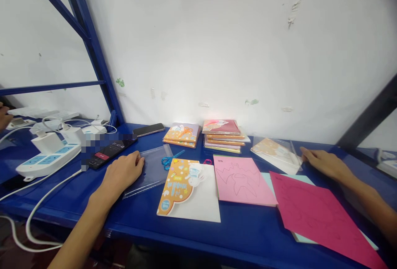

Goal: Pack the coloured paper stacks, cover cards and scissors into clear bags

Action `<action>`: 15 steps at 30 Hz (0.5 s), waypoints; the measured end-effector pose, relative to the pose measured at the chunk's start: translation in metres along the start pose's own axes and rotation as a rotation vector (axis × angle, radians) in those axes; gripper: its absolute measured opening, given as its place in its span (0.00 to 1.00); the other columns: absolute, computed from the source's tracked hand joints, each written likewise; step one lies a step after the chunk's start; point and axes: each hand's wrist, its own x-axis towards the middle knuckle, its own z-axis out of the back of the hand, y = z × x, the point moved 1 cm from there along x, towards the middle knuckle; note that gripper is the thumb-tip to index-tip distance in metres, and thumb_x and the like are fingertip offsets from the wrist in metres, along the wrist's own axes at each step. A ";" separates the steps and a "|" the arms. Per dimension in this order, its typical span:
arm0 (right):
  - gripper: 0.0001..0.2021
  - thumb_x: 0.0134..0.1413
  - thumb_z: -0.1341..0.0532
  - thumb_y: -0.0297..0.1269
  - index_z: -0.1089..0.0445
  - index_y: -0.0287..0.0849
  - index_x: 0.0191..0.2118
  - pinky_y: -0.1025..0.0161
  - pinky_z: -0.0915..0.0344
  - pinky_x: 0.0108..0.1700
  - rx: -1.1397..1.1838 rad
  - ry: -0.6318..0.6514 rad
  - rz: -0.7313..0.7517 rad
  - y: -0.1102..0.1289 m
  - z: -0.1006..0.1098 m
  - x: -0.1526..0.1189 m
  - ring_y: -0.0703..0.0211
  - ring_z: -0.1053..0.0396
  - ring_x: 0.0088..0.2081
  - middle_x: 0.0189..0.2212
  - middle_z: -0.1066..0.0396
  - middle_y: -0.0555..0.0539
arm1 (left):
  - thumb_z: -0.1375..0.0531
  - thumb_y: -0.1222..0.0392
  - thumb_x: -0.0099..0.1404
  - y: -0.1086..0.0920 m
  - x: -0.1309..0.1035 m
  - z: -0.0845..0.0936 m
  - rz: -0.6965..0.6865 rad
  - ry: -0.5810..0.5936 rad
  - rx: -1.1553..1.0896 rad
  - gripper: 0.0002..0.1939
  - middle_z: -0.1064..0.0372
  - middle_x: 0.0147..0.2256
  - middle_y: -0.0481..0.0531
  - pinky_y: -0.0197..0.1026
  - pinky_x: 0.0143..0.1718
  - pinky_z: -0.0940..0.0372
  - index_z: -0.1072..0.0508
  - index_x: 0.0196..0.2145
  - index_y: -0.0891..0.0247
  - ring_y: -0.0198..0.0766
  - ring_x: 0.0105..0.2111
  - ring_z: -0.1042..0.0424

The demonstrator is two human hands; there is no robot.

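My left hand [127, 169] rests on the left edge of a clear plastic sleeve [151, 167], its fingers together and curled. At the right, my right hand [319, 161] lies closed beside a clear packet [276, 153] with an orange and white booklet inside. Between them are an orange and white booklet [178, 186], a pink sheet with a line drawing [240, 180] and a magenta sheet [319, 215] over light blue paper [302, 238]. Blue-handled scissors [166, 162] lie by the sleeve; a pink ring-shaped handle [208, 162] shows behind the booklet.
Packaged booklets form two stacks [181, 134] [221, 136] near the wall. At the left lie a lit phone [110, 153], a dark phone [149, 130] and a white power strip [49, 159] with cables. Another person's hand [4, 116] shows at the far left.
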 end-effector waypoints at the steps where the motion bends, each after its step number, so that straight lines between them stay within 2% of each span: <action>1: 0.26 0.64 0.50 0.54 0.27 0.48 0.21 0.54 0.34 0.38 0.013 0.044 0.003 0.000 -0.001 0.000 0.45 0.25 0.28 0.26 0.22 0.42 | 0.59 0.48 0.70 0.000 0.000 0.000 0.000 0.000 0.000 0.22 0.22 0.39 0.64 0.51 0.36 0.36 0.30 0.39 0.58 0.61 0.41 0.22; 4: 0.27 0.64 0.51 0.54 0.27 0.47 0.22 0.51 0.34 0.40 0.047 0.113 -0.014 0.000 -0.003 0.001 0.43 0.25 0.31 0.27 0.22 0.42 | 0.59 0.48 0.71 0.000 0.000 0.000 -0.001 0.004 0.005 0.21 0.22 0.39 0.64 0.51 0.36 0.35 0.30 0.39 0.58 0.61 0.41 0.22; 6: 0.24 0.63 0.50 0.53 0.25 0.47 0.25 0.50 0.34 0.41 0.075 0.097 -0.033 0.000 -0.001 0.001 0.42 0.25 0.32 0.26 0.23 0.42 | 0.59 0.48 0.71 -0.001 0.000 0.001 -0.003 0.006 0.009 0.21 0.22 0.39 0.65 0.51 0.36 0.35 0.30 0.39 0.58 0.61 0.41 0.22; 8: 0.21 0.60 0.48 0.51 0.23 0.47 0.29 0.50 0.34 0.42 0.113 0.039 -0.043 0.002 0.010 0.000 0.41 0.25 0.33 0.26 0.23 0.43 | 0.59 0.48 0.71 -0.001 0.000 0.001 -0.007 0.006 0.008 0.22 0.22 0.40 0.65 0.51 0.37 0.35 0.30 0.40 0.58 0.61 0.42 0.22; 11: 0.20 0.60 0.49 0.50 0.24 0.46 0.41 0.51 0.32 0.45 0.191 -0.132 -0.037 0.013 0.048 -0.009 0.44 0.23 0.37 0.32 0.22 0.43 | 0.59 0.49 0.71 -0.001 -0.001 0.001 -0.009 0.007 -0.010 0.22 0.21 0.41 0.66 0.52 0.37 0.34 0.29 0.41 0.59 0.61 0.43 0.22; 13: 0.23 0.62 0.52 0.52 0.27 0.46 0.48 0.54 0.31 0.46 0.276 -0.247 -0.003 0.034 0.080 -0.022 0.47 0.22 0.39 0.37 0.21 0.40 | 0.59 0.49 0.71 0.000 -0.002 0.001 -0.014 0.009 -0.029 0.22 0.21 0.40 0.66 0.53 0.38 0.33 0.29 0.40 0.59 0.62 0.43 0.22; 14: 0.22 0.62 0.48 0.55 0.27 0.47 0.49 0.54 0.31 0.47 0.387 -0.268 0.049 0.050 0.094 -0.031 0.47 0.22 0.40 0.39 0.21 0.39 | 0.59 0.49 0.71 0.000 -0.002 0.001 -0.018 0.009 -0.037 0.22 0.21 0.40 0.66 0.53 0.39 0.33 0.29 0.40 0.60 0.62 0.43 0.22; 15: 0.22 0.59 0.43 0.58 0.26 0.49 0.47 0.53 0.31 0.47 0.431 -0.212 0.083 0.068 0.104 -0.042 0.46 0.22 0.40 0.39 0.21 0.40 | 0.58 0.49 0.71 0.000 -0.003 0.001 -0.022 0.007 -0.044 0.22 0.21 0.40 0.66 0.54 0.39 0.33 0.28 0.40 0.60 0.62 0.43 0.22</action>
